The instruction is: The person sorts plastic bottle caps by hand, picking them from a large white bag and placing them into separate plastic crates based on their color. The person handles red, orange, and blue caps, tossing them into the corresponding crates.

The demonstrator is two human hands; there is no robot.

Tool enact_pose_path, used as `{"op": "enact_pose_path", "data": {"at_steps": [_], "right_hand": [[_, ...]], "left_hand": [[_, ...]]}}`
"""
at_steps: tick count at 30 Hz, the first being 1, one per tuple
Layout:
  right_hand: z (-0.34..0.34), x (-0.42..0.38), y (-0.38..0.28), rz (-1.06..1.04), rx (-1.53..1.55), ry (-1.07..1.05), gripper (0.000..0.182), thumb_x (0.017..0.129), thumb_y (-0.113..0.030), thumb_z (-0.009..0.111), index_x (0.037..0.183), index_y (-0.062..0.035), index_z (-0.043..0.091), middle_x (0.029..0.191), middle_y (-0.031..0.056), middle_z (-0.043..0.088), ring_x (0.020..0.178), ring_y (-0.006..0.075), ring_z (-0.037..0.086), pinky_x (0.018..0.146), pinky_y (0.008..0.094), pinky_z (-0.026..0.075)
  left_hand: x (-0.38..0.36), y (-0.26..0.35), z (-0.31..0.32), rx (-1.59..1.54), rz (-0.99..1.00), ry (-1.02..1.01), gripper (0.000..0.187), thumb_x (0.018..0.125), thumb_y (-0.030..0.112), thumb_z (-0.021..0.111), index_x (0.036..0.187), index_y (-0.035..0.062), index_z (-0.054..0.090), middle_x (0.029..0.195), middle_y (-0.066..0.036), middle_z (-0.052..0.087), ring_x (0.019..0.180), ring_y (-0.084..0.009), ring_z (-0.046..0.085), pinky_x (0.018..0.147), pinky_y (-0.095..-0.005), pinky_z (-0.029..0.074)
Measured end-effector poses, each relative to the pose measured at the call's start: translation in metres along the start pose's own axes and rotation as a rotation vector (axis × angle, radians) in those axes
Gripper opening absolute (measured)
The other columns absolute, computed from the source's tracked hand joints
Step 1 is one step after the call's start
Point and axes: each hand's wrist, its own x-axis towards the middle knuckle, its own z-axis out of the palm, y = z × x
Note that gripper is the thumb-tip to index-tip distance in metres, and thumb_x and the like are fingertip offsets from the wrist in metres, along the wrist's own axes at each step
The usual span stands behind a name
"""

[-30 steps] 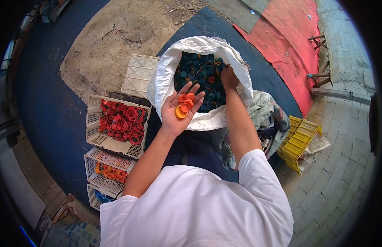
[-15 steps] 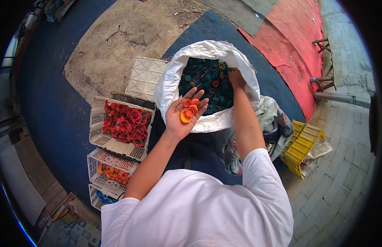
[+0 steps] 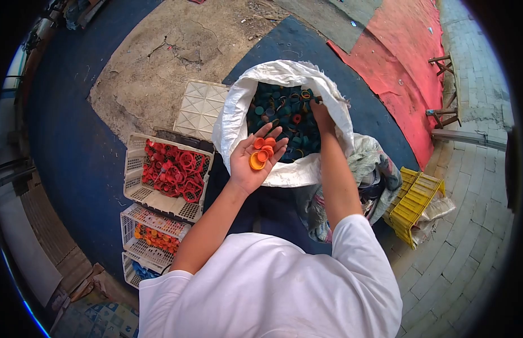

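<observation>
My left hand (image 3: 249,170) lies palm up over the near left rim of a white woven sack (image 3: 234,107). Several orange plastic bottle caps (image 3: 264,152) rest in its cupped palm, one of them more yellow. Inside the sack is a heap of mostly dark green bottle caps (image 3: 298,128), with a red one and a few yellowish rings among them. At the heap's right side, against the sack's inner wall, my right hand (image 3: 324,117) reaches down with its fingers drawn together. Its fingertips are in shadow, and what they hold, if anything, is hidden.
Left of me stand a crate of red caps and rings (image 3: 136,192), a crate of orange caps (image 3: 130,243) and a crate with blue pieces (image 3: 128,269). A white crate (image 3: 198,109) lies behind. To the right are a crumpled cloth bundle (image 3: 369,151) and a yellow crate (image 3: 412,205).
My right hand has shifted slightly within the sack, along its right side. The left hand still holds the orange caps. The whole view has dropped a little in the frame.
</observation>
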Motion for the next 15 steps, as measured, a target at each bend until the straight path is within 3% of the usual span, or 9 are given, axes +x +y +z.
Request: {"op": "enact_pose_path", "data": {"at_steps": [2,3,6,9,15], "right_hand": [[-0.024,-0.022,-0.028,0.037,0.193,0.013,0.045,0.077,-0.039,0.076,0.106,-0.0053,0.075,0.098,0.0148,0.075,0.093,0.0305,0.071,0.086,0.0403,0.054],[-0.025,-0.030,-0.028,0.102,0.248,-0.080,0.043,0.081,-0.036,0.074,0.108,-0.0030,0.073,0.096,0.0104,0.073,0.088,0.0261,0.071,0.083,0.0372,0.055],[-0.067,-0.071,-0.068,0.437,0.874,-0.346,0.034,0.092,-0.025,0.065,0.115,-0.0003,0.067,0.106,0.0147,0.072,0.097,0.0279,0.071,0.084,0.0380,0.056],[-0.093,-0.103,-0.086,0.592,1.338,-0.516,0.027,0.099,-0.020,0.061,0.116,0.0007,0.061,0.101,0.0151,0.069,0.089,0.0250,0.072,0.076,0.0333,0.058],[-0.135,-0.134,-0.102,0.582,1.602,-0.685,0.032,0.100,-0.020,0.061,0.123,0.0023,0.058,0.096,0.0161,0.069,0.078,0.0224,0.070,0.068,0.0297,0.058]], "left_hand": [[0.002,-0.001,0.001,-0.021,0.003,0.019,0.049,0.100,0.028,0.047,0.142,0.0029,0.050,0.145,-0.019,0.052,0.132,-0.0395,0.051,0.115,-0.0487,0.042],[0.003,-0.002,0.001,-0.017,0.012,0.020,0.048,0.100,0.028,0.047,0.141,0.0027,0.050,0.145,-0.019,0.052,0.132,-0.0393,0.051,0.114,-0.0487,0.042],[0.005,0.000,-0.001,-0.010,0.034,0.032,0.047,0.100,0.027,0.047,0.140,0.0022,0.051,0.143,-0.019,0.053,0.132,-0.0388,0.051,0.113,-0.0488,0.042],[0.009,0.004,0.000,-0.013,0.048,0.043,0.046,0.100,0.026,0.047,0.139,0.0017,0.052,0.143,-0.019,0.054,0.131,-0.0381,0.052,0.113,-0.0487,0.043],[0.019,0.010,-0.001,-0.048,0.067,0.083,0.044,0.100,0.024,0.046,0.136,0.0008,0.054,0.141,-0.019,0.056,0.130,-0.0370,0.054,0.112,-0.0477,0.044]]}}
